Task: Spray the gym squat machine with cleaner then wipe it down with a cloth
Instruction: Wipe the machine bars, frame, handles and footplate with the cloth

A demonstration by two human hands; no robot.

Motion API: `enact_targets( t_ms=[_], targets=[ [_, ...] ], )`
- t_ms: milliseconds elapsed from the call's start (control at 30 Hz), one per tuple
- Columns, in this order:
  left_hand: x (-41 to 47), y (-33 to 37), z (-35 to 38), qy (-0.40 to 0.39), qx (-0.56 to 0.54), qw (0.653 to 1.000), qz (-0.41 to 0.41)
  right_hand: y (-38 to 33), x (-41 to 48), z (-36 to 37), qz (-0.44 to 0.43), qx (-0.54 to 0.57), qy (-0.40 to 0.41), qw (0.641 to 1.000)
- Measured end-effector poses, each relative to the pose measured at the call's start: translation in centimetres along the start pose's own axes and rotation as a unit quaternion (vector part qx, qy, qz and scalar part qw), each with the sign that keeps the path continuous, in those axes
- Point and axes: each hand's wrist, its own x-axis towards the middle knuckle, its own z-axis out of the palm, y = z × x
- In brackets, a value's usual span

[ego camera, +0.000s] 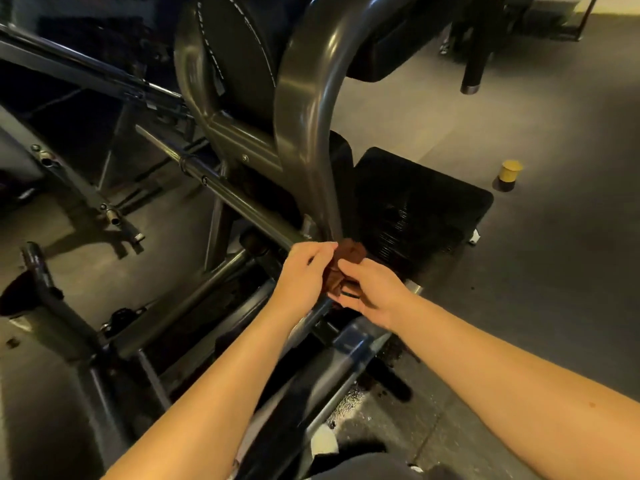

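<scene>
At the foot of the curved tube (304, 109): wiping step in hand. The squat machine (214, 216) filled the left and centre of the view. Its grey frame rails ran down and left from the tube, and its black back pad (239, 53) rose just behind the tube's bend. A black footplate (415, 199) lay immediately right of the tube's lower end. Both bare forearms reached in from the lower edge and met where the tube joined the frame. The left hand (304, 271) lay just left of the tube's base, fingers curled and pinching the upper edge of the cloth (348, 252). The right hand (374, 289), just below and right of that base, grasped the cloth's lower folds. The cloth, brown and bunched, touched the tube's base between the two hands. A small yellow-capped container (509, 174) stood on the floor well right of the tube, beyond the footplate; whether it was the cleaner could not be told. No wet film could be made out on the tube. Judgement: spraying appeared done or set aside, and the cloth was being gathered or refolded for a stroke. The next move would call for a flat, firm pad of cloth wrapped round the tube and drawn along its curve, one hand sufficing.
</scene>
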Motion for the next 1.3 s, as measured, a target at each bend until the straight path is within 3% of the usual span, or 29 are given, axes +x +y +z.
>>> enact_targets(
  t_ms=[133, 200, 300, 400, 500, 700, 767, 900, 967, 1100, 1300],
  targets=[
    [-1.7, -0.5, 2.1, 0.060, -0.097, 0.992, -0.061, -1.5, -1.2, -2.9, -0.055, -0.059, 0.011, 0.997],
    [-1.9, -1.8, 3.2, 0.088, -0.053, 0.991, -0.085, -2.6, -1.5, -4.7, -0.134, -0.178, 0.047, 0.974],
    [-2.2, -3.5, 5.1, 0.072, 0.042, 0.989, -0.118, -3.1, -2.1, -7.1, -0.222, -0.406, 0.055, 0.885],
    [-2.2, -4.3, 6.7, 0.048, 0.069, 0.986, -0.144, -1.3, -2.4, -9.1, -0.191, -0.545, -0.026, 0.816],
    [-2.4, -5.1, 7.5, 0.026, 0.120, 0.985, -0.121, 1.0, -3.1, -10.8, -0.177, -0.606, -0.054, 0.774],
    [-3.7, -6.1, 7.7, -0.009, 0.200, 0.978, -0.061, 1.6, -5.6, -12.9, -0.115, -0.746, 0.005, 0.656],
    [-3.8, -6.6, 7.7, -0.024, 0.236, 0.971, -0.025, 2.0, -5.8, -12.7, -0.088, -0.745, 0.004, 0.661],
    [-4.0, -6.6, 7.5, -0.024, 0.241, 0.970, -0.015, 1.7, -3.5, -10.0, -0.066, -0.668, -0.003, 0.741],
    [-4.3, -6.6, 7.6, -0.020, 0.248, 0.969, -0.001, 1.9, -2.1, -9.5, -0.089, -0.647, 0.011, 0.757],
    [-5.2, -7.4, 8.9, -0.034, 0.277, 0.957, 0.080, 4.2, -3.3, -12.0, -0.134, -0.658, 0.037, 0.740],
    [-5.7, -9.4, 10.8, -0.003, 0.391, 0.897, 0.206, 7.3, -12.1, -19.4, -0.152, -0.685, 0.111, 0.704]
  ],
)
